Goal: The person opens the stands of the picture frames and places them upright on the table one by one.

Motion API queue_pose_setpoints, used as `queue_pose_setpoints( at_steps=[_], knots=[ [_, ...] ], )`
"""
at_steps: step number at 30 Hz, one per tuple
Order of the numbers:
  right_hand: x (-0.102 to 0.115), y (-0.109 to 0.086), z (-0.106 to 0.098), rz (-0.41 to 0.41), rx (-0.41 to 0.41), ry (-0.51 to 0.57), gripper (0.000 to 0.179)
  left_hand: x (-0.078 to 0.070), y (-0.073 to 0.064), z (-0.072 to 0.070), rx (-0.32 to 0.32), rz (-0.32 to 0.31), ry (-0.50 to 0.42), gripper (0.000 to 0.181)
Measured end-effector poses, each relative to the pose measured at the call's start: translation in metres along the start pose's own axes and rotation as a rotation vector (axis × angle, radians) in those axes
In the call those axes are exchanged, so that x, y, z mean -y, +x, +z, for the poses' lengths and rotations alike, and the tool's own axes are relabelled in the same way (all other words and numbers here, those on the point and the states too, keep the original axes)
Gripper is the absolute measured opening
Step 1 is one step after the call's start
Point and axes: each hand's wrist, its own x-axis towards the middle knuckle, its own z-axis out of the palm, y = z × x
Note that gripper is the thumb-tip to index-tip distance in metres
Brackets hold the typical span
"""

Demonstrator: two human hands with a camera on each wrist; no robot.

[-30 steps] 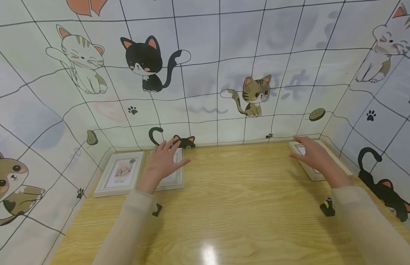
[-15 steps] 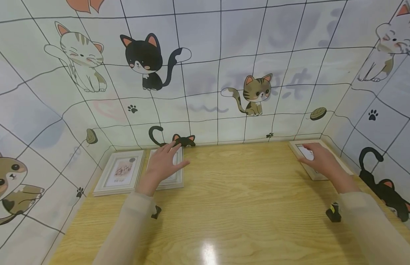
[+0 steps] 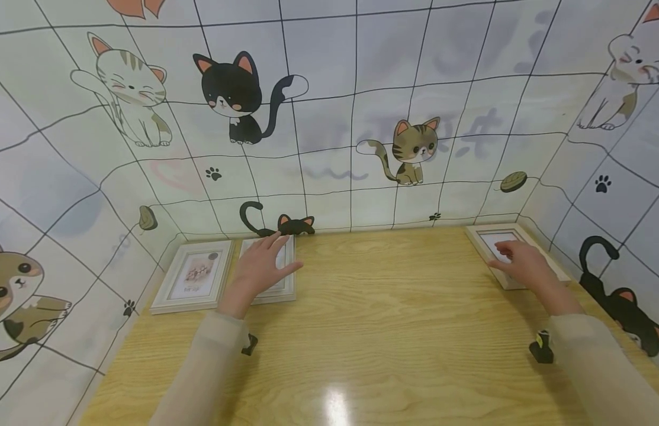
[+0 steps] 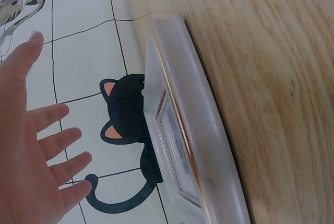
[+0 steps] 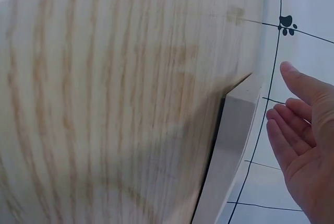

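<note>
Left hand and right hand, grips released, hover over middle frame and right frame, both lengthwise toward the wall.

Bright, even light fills the head view, and a white glare sits on the near middle of the table. Soft shadows lie beside both sleeves. The printed wall covering looks bluish in its upper middle. Lettering on the far-left picture frame is too blurred to read. In the left wrist view, lens distortion bows the edge of the white picture frame. The right wrist view looks pale — a broad, soft-edged shadow spreads beside the right picture frame.
</note>
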Motion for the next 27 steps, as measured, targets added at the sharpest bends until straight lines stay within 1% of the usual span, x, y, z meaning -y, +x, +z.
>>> queue_pose_setpoints(
  at_steps=[8,15,18,27],
  knots=[
    [-0.006,-0.003,0.002,0.019,0.003,0.031,0.056,0.0,-0.001,0.001,-0.006,0.005,0.004,0.085],
    [-0.017,-0.007,0.007,0.11,0.014,0.077,0.059,0.001,-0.002,0.003,-0.007,0.007,0.005,0.085],
    [-0.021,-0.008,0.008,0.133,0.019,0.101,0.06,0.001,-0.002,0.004,-0.005,0.004,0.005,0.085],
    [-0.024,-0.008,0.01,0.155,0.013,0.109,0.061,0.001,-0.002,0.006,0.004,0.012,0.008,0.085]
  ],
)
